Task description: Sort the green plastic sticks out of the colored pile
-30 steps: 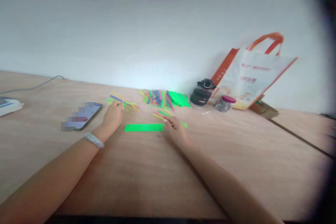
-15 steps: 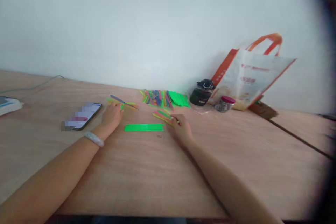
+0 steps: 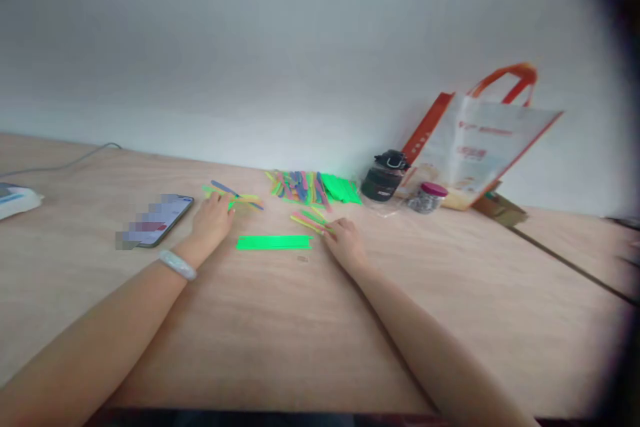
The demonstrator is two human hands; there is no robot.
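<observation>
My left hand [image 3: 211,219] rests on the tabletop, fingers curled over a small crossed bunch of flat coloured sticks [image 3: 249,199] in blue, yellow, orange and green. Some of that bunch is hidden under the fingers. Across from it, my right hand [image 3: 347,241] is closed at the near ends of a few pink, yellow and green sticks [image 3: 306,220], which fan out flat to the left. Between the hands lies a neat row of bright green sticks [image 3: 273,242]. Behind them is a mixed pile of coloured sticks [image 3: 300,187] beside a heap of green ones [image 3: 342,188].
A phone [image 3: 167,219] lies left of my left hand. At the back right stand a dark bottle [image 3: 383,181], a jar with a pink lid [image 3: 429,199] and a white and orange bag [image 3: 480,147]. A white device [image 3: 20,201] and a cable [image 3: 75,165] are far left.
My right hand has turned slightly, its fingers lowered closer over the stick ends. The left hand and the sticks have hardly moved.
</observation>
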